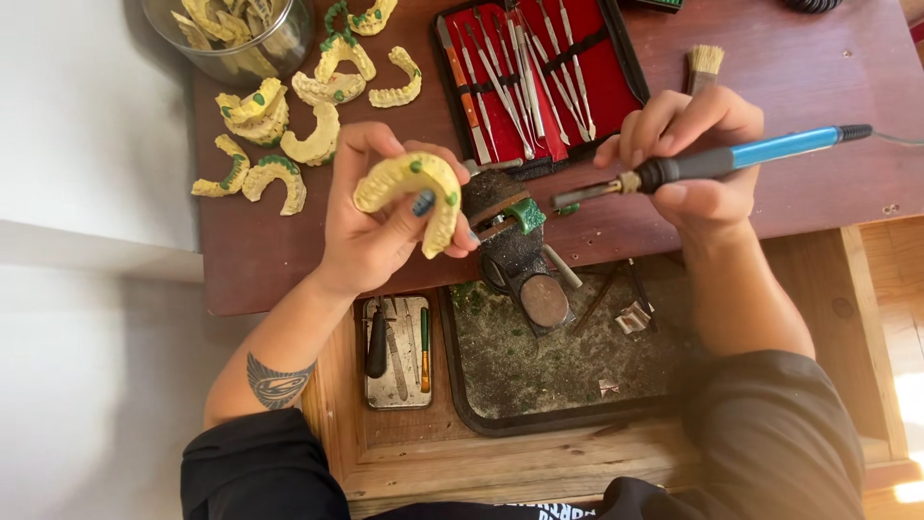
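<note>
Head view: left hand [371, 231] closed on a yellow cast [409, 183], a horseshoe dental arch with green and dark wax spots. Thumb on the near side, fingers [452, 164] curled over the top, arch ends hanging down past the fingertips. Held up clear of the desk, just left of a dark wax-crusted stand [510, 246] with a green lump on it.

Right hand [688, 159] closed round a blue-handled hot tool [717, 162], pinched pen-fashion near the dark collar, metal tip pointing left toward the stand and the cast. Tip just short of the cast, apart from it, close above the green lump. Cord trailing off right.

Step in hand, judged from this: waxing the cast, tool at or near the wax lump, not touching the cast. Next move would call for a steady tip brought across the small gap to a chosen spot on the arch, with the cast turned to face it and the thumb kept out of the tip's path.

Beyond the left fingers: a scatter of more casts [279, 135] and a glass jar [231, 39] of them. Beyond the right fingers: a red tool case [539, 77] and a brush [705, 65]. Below both hands: a drawer tray [563, 376] with wax crumbs.
</note>
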